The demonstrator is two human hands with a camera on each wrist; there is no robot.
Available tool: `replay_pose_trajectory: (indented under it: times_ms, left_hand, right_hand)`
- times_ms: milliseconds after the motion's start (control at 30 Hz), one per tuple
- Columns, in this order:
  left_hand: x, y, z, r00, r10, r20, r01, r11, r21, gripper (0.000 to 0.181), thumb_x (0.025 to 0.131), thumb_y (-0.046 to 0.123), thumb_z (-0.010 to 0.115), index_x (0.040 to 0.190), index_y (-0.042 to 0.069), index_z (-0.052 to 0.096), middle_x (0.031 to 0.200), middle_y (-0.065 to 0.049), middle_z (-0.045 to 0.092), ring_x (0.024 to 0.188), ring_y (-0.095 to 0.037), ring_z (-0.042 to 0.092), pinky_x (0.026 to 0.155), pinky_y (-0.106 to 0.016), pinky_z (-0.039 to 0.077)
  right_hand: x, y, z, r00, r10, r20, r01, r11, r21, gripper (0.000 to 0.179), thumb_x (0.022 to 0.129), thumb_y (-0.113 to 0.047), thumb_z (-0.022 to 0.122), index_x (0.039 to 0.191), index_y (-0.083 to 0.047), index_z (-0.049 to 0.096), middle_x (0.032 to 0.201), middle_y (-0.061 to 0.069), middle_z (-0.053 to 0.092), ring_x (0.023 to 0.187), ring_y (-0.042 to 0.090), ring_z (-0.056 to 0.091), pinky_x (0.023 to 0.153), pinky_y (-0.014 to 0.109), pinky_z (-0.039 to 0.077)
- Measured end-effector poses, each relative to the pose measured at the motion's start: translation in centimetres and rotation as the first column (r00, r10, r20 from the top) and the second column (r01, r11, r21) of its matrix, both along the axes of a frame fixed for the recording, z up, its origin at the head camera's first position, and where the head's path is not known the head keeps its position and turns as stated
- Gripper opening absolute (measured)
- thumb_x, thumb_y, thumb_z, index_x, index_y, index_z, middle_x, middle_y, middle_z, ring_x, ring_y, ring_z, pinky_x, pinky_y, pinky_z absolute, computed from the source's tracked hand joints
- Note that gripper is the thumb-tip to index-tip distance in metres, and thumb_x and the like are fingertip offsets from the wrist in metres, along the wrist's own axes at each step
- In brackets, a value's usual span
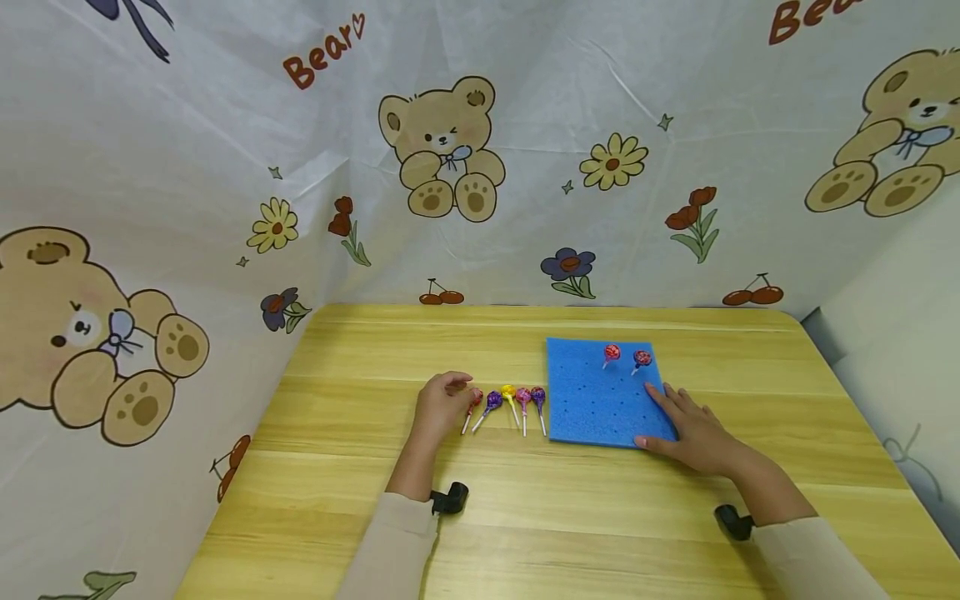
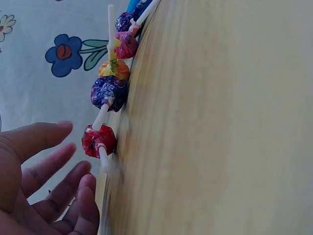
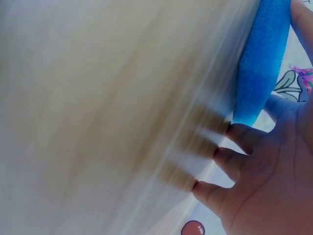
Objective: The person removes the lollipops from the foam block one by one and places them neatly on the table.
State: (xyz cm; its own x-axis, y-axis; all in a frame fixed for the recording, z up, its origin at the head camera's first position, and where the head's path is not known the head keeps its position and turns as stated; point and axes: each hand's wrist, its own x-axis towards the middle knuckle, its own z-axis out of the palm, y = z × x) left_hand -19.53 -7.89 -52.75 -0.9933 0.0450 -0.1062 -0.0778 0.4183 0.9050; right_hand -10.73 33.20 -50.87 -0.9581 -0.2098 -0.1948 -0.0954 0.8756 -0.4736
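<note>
My left hand [image 1: 442, 408] is beside the leftmost lollipop [image 2: 99, 141], which has a red wrapper and lies on the table. The left wrist view shows its thumb and fingers spread, with a small gap to the candy. To the right lie a purple lollipop [image 1: 493, 400], a yellow one [image 1: 509, 392], a pink one [image 1: 523, 397] and another purple one [image 1: 538, 397]. My right hand [image 1: 697, 437] rests at the right edge of a blue foam board [image 1: 588, 404], thumb and forefinger touching it, other fingertips on the table. Two lollipops [image 1: 612, 353] stand in the board's far part.
The wooden table [image 1: 510, 533] has light yellow grain. Small dark holes dot the foam board. Behind and to the left hangs a white cloth [image 1: 525, 100] printed with bears and flowers. A black wrist camera [image 1: 450, 498] sits on the left wrist, another [image 1: 733, 522] on the right.
</note>
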Motion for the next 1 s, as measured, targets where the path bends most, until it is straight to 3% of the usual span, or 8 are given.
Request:
replay_pose_trajectory:
  times_ms: [333,467,667,833,1000]
  left_hand:
    - [0.2,0.1,1.4,0.999,-0.025,-0.019,0.028,0.991,0.128,0.041,0.092,0.033,0.076,0.128,0.015,0.069,0.125,-0.004,0.065,0.112,-0.022,0.060,0.084,-0.035,0.056]
    - [0.3,0.3,2.0,0.999,-0.029,-0.021,0.032,0.983,0.181,0.044,0.092,0.034,0.076,0.129,0.013,0.068,0.129,-0.009,0.068,0.113,-0.022,0.062,0.088,-0.036,0.056]
    - [0.7,1.0,2.8,0.999,-0.028,-0.045,0.038,0.970,0.242,0.038,0.091,0.030,0.076,0.126,0.015,0.070,0.125,-0.006,0.070,0.113,-0.022,0.064,0.093,-0.035,0.057]
    - [1.1,2.0,3.3,0.997,-0.061,-0.056,0.074,0.956,0.284,0.034,0.091,0.030,0.076,0.123,0.021,0.071,0.123,-0.002,0.071,0.114,-0.023,0.064,0.092,-0.033,0.057]
    - [1.5,3.2,3.5,0.992,-0.112,-0.058,0.124,0.947,0.296,0.039,0.091,0.033,0.076,0.128,0.023,0.068,0.128,-0.007,0.068,0.117,-0.025,0.063,0.094,-0.035,0.056]
  right_hand:
    - [-0.1,0.4,-0.2,1.000,0.002,0.002,-0.002,1.000,-0.015,0.100,0.091,-0.058,0.067,0.163,-0.014,0.015,0.163,0.036,0.014,0.147,0.063,0.009,0.111,0.081,0.007]
    - [0.0,0.3,-0.1,1.000,0.003,-0.001,-0.004,1.000,-0.022,0.099,0.091,-0.058,0.067,0.163,-0.013,0.016,0.162,0.037,0.015,0.146,0.064,0.010,0.110,0.081,0.007]
    - [0.1,0.2,-0.2,1.000,0.004,0.003,-0.004,1.000,-0.014,0.099,0.091,-0.059,0.066,0.163,-0.013,0.017,0.162,0.037,0.015,0.147,0.063,0.010,0.111,0.081,0.007]
    - [0.0,0.2,-0.3,1.000,-0.002,0.009,0.002,1.000,-0.015,0.100,0.090,-0.059,0.067,0.163,-0.014,0.015,0.162,0.037,0.014,0.147,0.063,0.009,0.111,0.081,0.006]
    - [0.0,0.2,-0.1,1.000,0.001,0.005,-0.001,1.000,-0.017,0.099,0.091,-0.059,0.066,0.163,-0.014,0.015,0.162,0.037,0.013,0.146,0.064,0.009,0.111,0.081,0.005]
